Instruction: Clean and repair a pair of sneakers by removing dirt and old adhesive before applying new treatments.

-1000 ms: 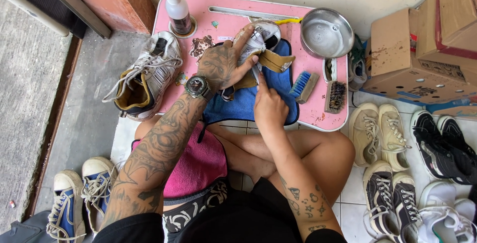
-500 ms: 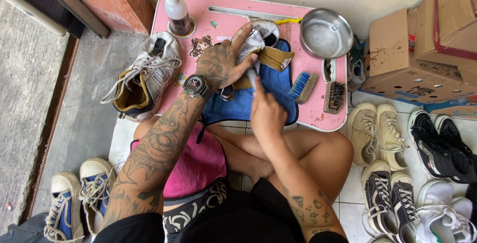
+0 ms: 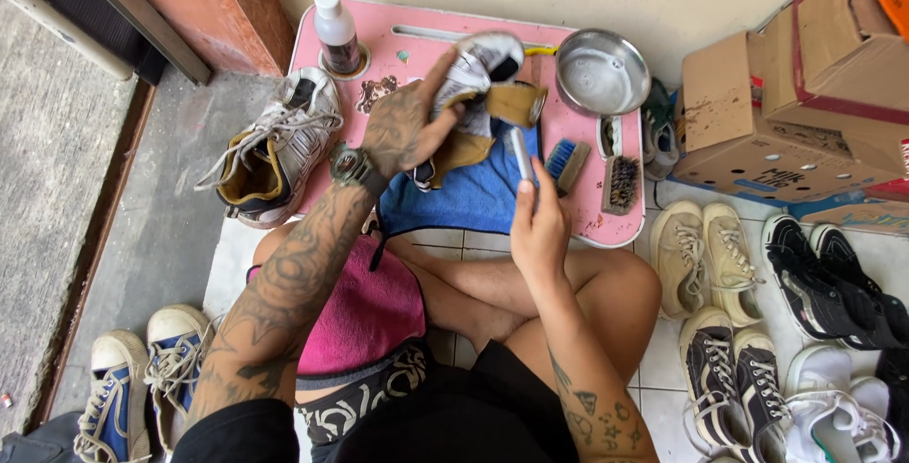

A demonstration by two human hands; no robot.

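Left hand is covering the side of the sneaker; right hand is hiding the lower end of a thin tool, kind untellable. Bottom edge is cutting off white shoes. Cardboard boxes are running past the right edge.

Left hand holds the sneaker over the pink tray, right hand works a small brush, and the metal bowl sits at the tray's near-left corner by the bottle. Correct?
Not quite. In the head view the metal bowl sits at the pink tray's far-right corner, across from the bottle. The left hand does hold the sneaker, and the right hand the brush.
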